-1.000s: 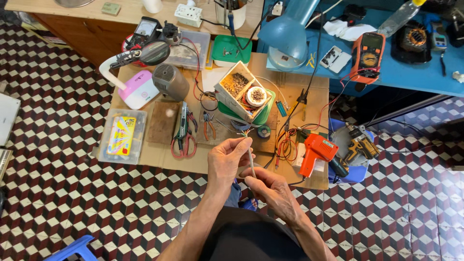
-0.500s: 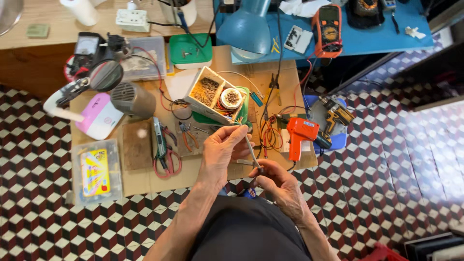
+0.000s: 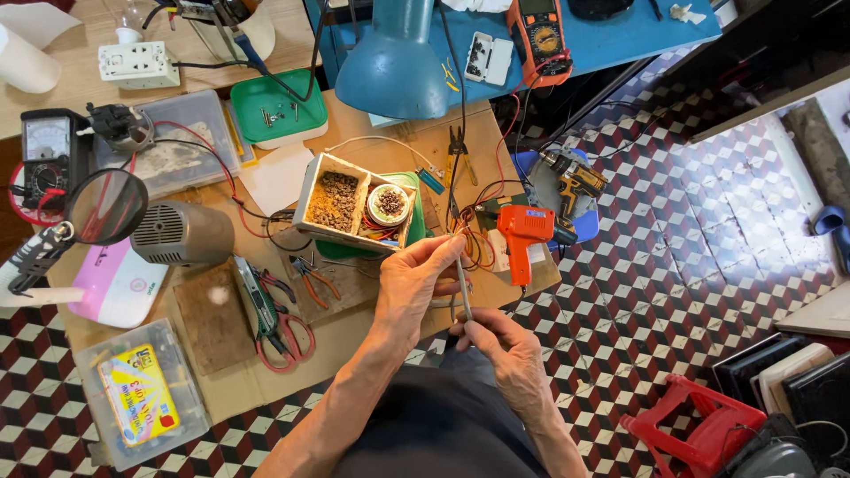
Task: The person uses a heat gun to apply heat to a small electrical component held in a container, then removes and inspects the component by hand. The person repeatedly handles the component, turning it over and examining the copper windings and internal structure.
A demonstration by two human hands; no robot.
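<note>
Both hands meet over the near edge of the cluttered workbench point(image 3: 221, 354). The left hand point(image 3: 414, 288) pinches the upper end of a thin grey rod point(image 3: 463, 288) between thumb and fingertips, while the right hand point(image 3: 506, 350) closes its fingers around the lower end — the rod stands nearly upright between them. Just beyond lie a wooden box point(image 3: 354, 205) of small parts and an orange glue gun point(image 3: 524, 232); pliers point(image 3: 312, 276) rest to the left.
</note>
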